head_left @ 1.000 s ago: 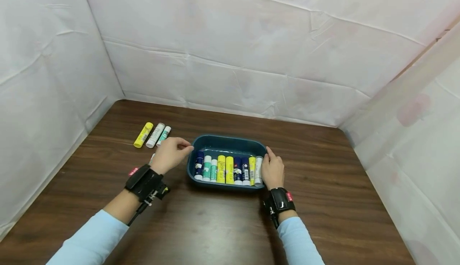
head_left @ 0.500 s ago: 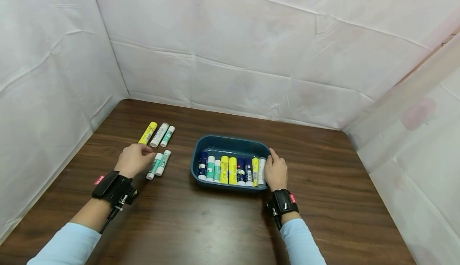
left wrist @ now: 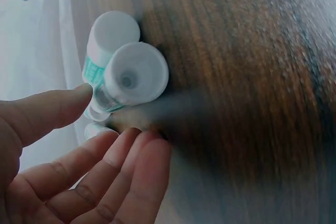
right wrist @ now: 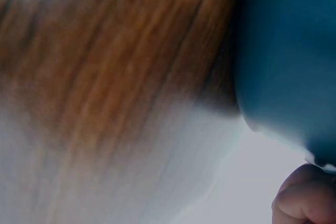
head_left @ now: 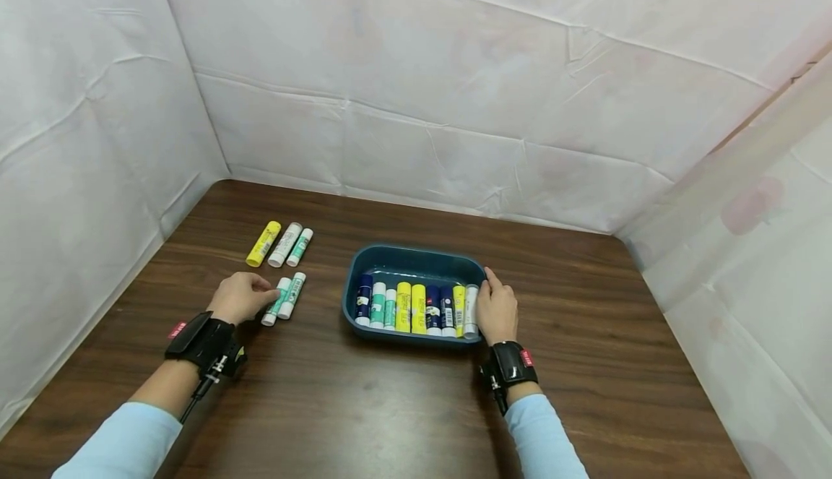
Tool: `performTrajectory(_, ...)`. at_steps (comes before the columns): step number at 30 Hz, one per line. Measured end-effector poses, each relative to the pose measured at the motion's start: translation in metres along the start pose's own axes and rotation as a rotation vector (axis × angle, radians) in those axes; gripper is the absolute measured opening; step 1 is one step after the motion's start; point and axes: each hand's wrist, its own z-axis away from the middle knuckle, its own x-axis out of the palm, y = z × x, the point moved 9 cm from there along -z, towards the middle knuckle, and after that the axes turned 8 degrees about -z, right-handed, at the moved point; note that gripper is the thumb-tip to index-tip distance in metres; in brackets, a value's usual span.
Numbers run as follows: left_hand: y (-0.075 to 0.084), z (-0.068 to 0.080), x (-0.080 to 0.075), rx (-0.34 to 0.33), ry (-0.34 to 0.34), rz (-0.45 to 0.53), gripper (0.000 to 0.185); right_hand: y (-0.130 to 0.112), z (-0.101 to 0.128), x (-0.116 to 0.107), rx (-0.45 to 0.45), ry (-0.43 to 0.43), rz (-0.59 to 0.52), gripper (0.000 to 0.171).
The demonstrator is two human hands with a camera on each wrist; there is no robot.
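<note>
My left hand (head_left: 239,297) is at a green-and-white glue stick (head_left: 276,304) lying on the table. In the left wrist view its thumb (left wrist: 63,109) reaches the side of that stick near its hollow white end (left wrist: 140,74), while the fingers (left wrist: 142,174) are bent loosely below, with a gap to the thumb. A second green-and-white glue stick (head_left: 292,295) lies right alongside. My right hand (head_left: 497,311) grips the right end of a dark teal plastic tray (head_left: 416,268), fingers over the rim. Inside stands a row of navy, green, yellow and white glue sticks (head_left: 403,308).
Behind the left hand lie a yellow glue stick (head_left: 263,244), a white one (head_left: 285,245) and a smaller green-and-white one (head_left: 300,247). White sheeting (head_left: 416,139) walls the brown wooden table (head_left: 403,407) at the back and both sides.
My left hand has moved left from the tray's left rim to the two near glue sticks, then slightly toward me. The right hand stays on the tray.
</note>
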Motion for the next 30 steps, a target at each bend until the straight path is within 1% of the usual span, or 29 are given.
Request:
performTrajectory(5, 0.0, -0.002, 0.005, 0.005, -0.032, 0.02, 0.041, 0.0, 0.0, 0.001, 0.002, 0.004, -0.001, 0.041)
performTrajectory(8, 0.001, -0.003, 0.007, -0.004, -0.057, 0.014, 0.04, 0.0, 0.0, 0.001, 0.008, 0.004, 0.001, 0.041)
performTrajectory(12, 0.004, -0.004, 0.01, -0.004, -0.072, 0.002, 0.037, 0.001, 0.0, 0.001, 0.018, 0.001, 0.001, 0.041)
performTrajectory(18, 0.009, -0.004, 0.01, 0.023, -0.074, 0.0, 0.034, 0.001, 0.0, 0.001, 0.017, 0.002, 0.001, 0.041)
performTrajectory(25, 0.007, -0.007, 0.009, 0.028, -0.072, -0.003, 0.034, 0.0, 0.0, 0.001, 0.014, 0.007, -0.003, 0.041)
performTrajectory(30, 0.005, -0.007, 0.007, 0.019, -0.069, -0.002, 0.034, 0.0, 0.0, 0.0, 0.014, 0.008, -0.005, 0.041)
